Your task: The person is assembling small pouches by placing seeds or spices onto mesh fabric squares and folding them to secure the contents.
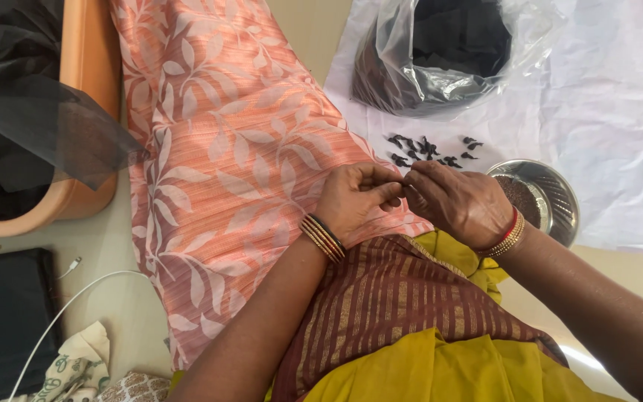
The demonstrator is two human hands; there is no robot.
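While fingertips meet, left hand [351, 197] and right hand [459, 202] seemingly pinch something tiny above dark pieces [429, 149]

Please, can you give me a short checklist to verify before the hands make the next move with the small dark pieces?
1. Both hands meet: ok. The left hand and right hand touch at the fingertips above the peach leaf-print cloth.
2. A piece held between the fingers: cannot tell; the pinch point is too small to see.
3. Supply nearby: ok. Small dark pieces lie loose on the white sheet, just beyond the hands.
4. Steel bowl within reach: ok; it sits beside the right hand and holds dark contents.
5. Plastic bag open: ok; dark material shows inside.
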